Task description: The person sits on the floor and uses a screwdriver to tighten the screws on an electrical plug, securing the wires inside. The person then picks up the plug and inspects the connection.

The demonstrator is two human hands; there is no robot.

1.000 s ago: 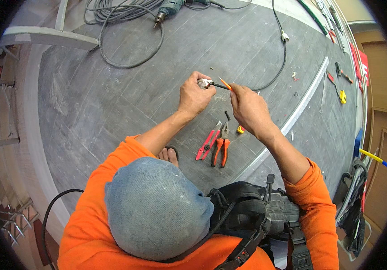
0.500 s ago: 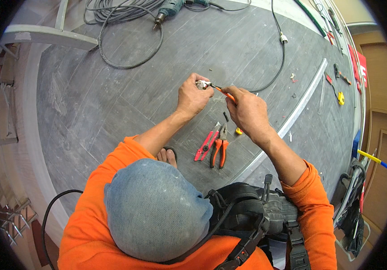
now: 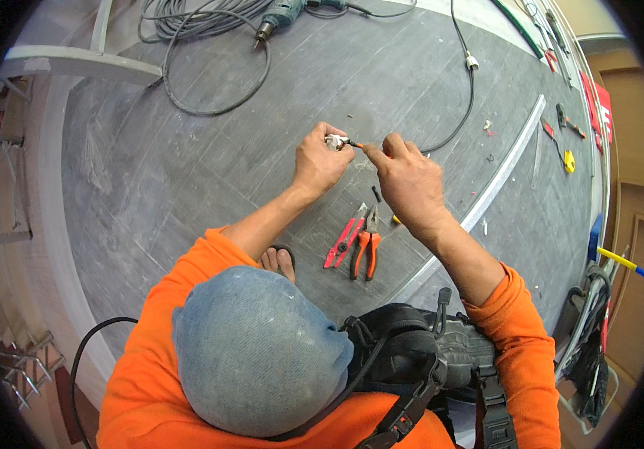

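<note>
My left hand [image 3: 322, 161] pinches a small white electrical plug [image 3: 334, 141] between thumb and fingers. From the right, my right hand [image 3: 409, 179] is closed round a slim orange screwdriver [image 3: 358, 145], its dark tip against the plug. Most of the handle is hidden in my fingers, and the plug's details are too small to make out. A black cable [image 3: 456, 127] curves behind my right hand; whether it joins the plug is not visible. Below my hands, a red utility knife [image 3: 344, 238] and orange-handled pliers [image 3: 365, 251] lie side by side on the grey floor.
A green power drill [image 3: 281, 19] and coiled grey cable [image 3: 202, 15] lie at the far left. A long metal strip [image 3: 498, 179] crosses the floor at right. Beyond it are a yellow tape measure [image 3: 569, 161] and a hammer [image 3: 572, 126]. A metal frame [image 3: 90, 63] stands at left.
My right hand has shifted slightly, its fingers now further forward on the screwdriver, so less orange shows. My left hand and the plug stay nearly in place.
</note>
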